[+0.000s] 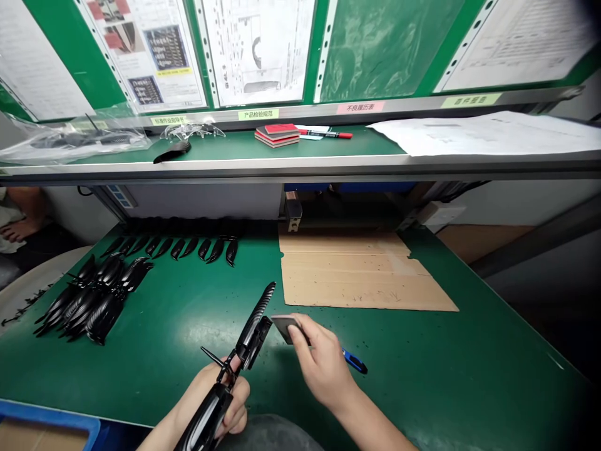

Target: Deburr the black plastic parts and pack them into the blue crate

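Observation:
My left hand [235, 404] is closed around a long, glossy black moulded plastic part [206, 416], which slants up and away from me. A thin black stem sticks out of the part's left side. Between the thumb and fingers of my right hand [323, 357] is a flat grey sanding pad [283, 327]. Its left edge is close to the upper end of the part; whether they touch I cannot tell. A blue utility knife [355, 361] lies on the green table just right of my right hand, partly hidden by it.
Black parts lie in a pile [101, 294] at left and a row [178, 247] behind. A flat cardboard sheet [357, 275] lies at back right. The shelf [225, 147] above holds red-and-grey pads [277, 136], a marker and papers. A blue bin [51, 413] stands front left; another person's hand [16, 230] shows far left.

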Motion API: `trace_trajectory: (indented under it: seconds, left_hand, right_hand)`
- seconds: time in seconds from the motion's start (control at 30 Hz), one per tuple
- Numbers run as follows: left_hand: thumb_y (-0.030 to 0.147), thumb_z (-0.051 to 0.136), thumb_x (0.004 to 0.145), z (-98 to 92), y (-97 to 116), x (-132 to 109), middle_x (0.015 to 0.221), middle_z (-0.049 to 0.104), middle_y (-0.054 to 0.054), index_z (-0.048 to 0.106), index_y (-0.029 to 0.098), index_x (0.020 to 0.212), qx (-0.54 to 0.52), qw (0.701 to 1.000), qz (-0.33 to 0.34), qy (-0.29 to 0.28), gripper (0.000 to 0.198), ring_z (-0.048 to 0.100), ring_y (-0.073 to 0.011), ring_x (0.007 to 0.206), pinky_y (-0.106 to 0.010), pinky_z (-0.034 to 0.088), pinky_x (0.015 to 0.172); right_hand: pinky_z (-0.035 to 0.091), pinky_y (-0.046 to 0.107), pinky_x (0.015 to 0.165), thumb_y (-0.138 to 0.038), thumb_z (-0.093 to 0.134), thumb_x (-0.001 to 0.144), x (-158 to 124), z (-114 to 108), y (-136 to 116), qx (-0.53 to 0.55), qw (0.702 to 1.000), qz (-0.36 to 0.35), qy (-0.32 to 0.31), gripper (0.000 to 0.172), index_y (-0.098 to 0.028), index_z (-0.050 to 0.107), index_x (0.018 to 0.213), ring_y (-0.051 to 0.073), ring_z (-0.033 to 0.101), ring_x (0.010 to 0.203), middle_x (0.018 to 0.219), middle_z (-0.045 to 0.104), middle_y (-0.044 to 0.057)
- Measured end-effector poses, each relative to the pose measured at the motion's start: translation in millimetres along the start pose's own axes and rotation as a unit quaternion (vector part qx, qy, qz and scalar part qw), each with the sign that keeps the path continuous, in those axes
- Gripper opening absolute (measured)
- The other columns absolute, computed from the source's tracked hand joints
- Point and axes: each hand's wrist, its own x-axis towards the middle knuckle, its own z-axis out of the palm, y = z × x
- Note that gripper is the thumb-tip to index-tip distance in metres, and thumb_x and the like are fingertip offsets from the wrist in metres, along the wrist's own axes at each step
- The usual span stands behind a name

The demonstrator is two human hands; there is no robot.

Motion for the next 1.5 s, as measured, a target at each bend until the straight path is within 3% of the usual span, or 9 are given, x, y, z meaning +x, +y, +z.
trace_trajectory:
  seconds: [0.17,0.4,0.53,0.73,0.97,1.13,1.27,1.37,1.5]
  left_hand:
    - [0.030,0.041,0.093,4.4,-4.0,0.6,0.037,0.044,0.003,0.059,0.013,0.059,-0.021,0.999,0.000,0.050,0.042,0.031,-0.0044,0.024,-0.024,0.024,0.039]
    - [0.029,0.053,0.089,0.7,1.4,0.0,0.033,0.046,0.003,0.064,0.013,0.085,0.006,0.995,-0.031,0.091,0.020,0.031,-0.0069,0.025,-0.025,0.019,0.039]
    - [0.030,0.058,0.085,-0.8,3.6,-3.5,0.034,0.046,0.004,0.065,0.013,0.083,0.002,0.995,-0.023,0.094,0.019,0.032,-0.0063,0.027,-0.025,0.020,0.039]
    - [0.029,0.053,0.089,9.2,3.8,-5.5,0.035,0.046,0.004,0.064,0.012,0.108,-0.008,0.997,-0.044,0.066,0.028,0.029,-0.0054,0.028,-0.025,0.020,0.039]
    - [0.031,0.054,0.089,1.3,4.4,-4.7,0.036,0.041,0.005,0.068,0.013,0.089,0.013,0.997,-0.025,0.077,0.023,0.026,-0.0043,0.029,-0.024,0.021,0.040]
    - [0.036,0.048,0.091,2.6,25.8,-13.4,0.040,0.041,0.007,0.054,0.017,0.127,0.120,0.990,-0.037,0.059,0.041,0.026,-0.0075,0.034,-0.024,0.026,0.044]
    - [0.034,0.054,0.088,5.7,59.4,-26.6,0.076,0.063,-0.004,0.051,0.026,0.132,0.388,0.917,-0.035,0.083,0.045,0.051,-0.0169,0.063,-0.027,0.038,0.063]
    - [0.036,0.062,0.082,4.2,72.7,-27.7,0.084,0.064,-0.004,0.049,0.032,0.134,0.563,0.816,-0.038,0.124,0.055,0.052,-0.0214,0.073,-0.026,0.035,0.066]
    - [0.044,0.063,0.079,12.7,64.8,-10.6,0.072,0.059,0.000,0.033,0.033,0.142,0.701,0.705,-0.025,0.104,0.071,0.050,-0.0199,0.065,-0.025,0.031,0.062]
  right_hand:
    - [0.045,0.035,0.075,-0.016,0.040,0.092,-10.8,8.9,-8.5,-0.051,0.989,-0.138,0.001,0.031,-0.022,0.055,0.119,0.021,0.055,0.087,0.100,0.060,0.008]
    - [0.048,0.034,0.075,-0.020,0.037,0.095,-7.1,9.3,-15.9,0.032,0.992,-0.106,-0.059,0.026,-0.020,0.058,0.110,0.019,0.053,0.085,0.093,0.058,0.008]
    - [0.049,0.027,0.077,-0.023,0.035,0.098,-0.1,-15.3,-25.3,0.151,0.968,-0.085,-0.183,0.030,-0.022,0.065,0.099,0.014,0.057,0.083,0.089,0.060,0.003]
    - [0.048,0.031,0.075,-0.023,0.036,0.097,-7.5,-3.0,-24.6,0.079,0.994,-0.074,0.011,0.027,-0.021,0.060,0.110,0.018,0.055,0.084,0.091,0.060,0.007]
    - [0.049,0.026,0.073,-0.024,0.034,0.098,-7.8,-12.1,-33.2,0.119,0.973,-0.113,-0.162,0.029,-0.021,0.063,0.102,0.015,0.057,0.080,0.085,0.060,0.004]
    - [0.046,0.034,0.077,-0.022,0.041,0.095,-14.6,0.7,5.7,-0.039,0.995,-0.086,-0.039,0.030,-0.021,0.056,0.121,0.020,0.055,0.088,0.097,0.061,0.008]
    - [0.045,0.037,0.081,-0.022,0.054,0.089,-21.3,14.0,40.5,-0.127,0.980,-0.073,-0.136,0.033,-0.025,0.056,0.121,0.021,0.057,0.088,0.095,0.066,0.005]
    - [0.044,0.034,0.081,-0.025,0.043,0.095,-12.4,-0.1,36.2,-0.106,0.990,-0.023,-0.089,0.023,-0.024,0.061,0.109,0.019,0.057,0.088,0.094,0.067,0.004]
    - [0.040,0.037,0.088,-0.050,0.058,0.085,7.1,-15.0,1.9,-0.147,0.967,-0.161,-0.134,0.038,-0.024,0.059,0.112,0.022,0.054,0.100,0.103,0.064,0.006]
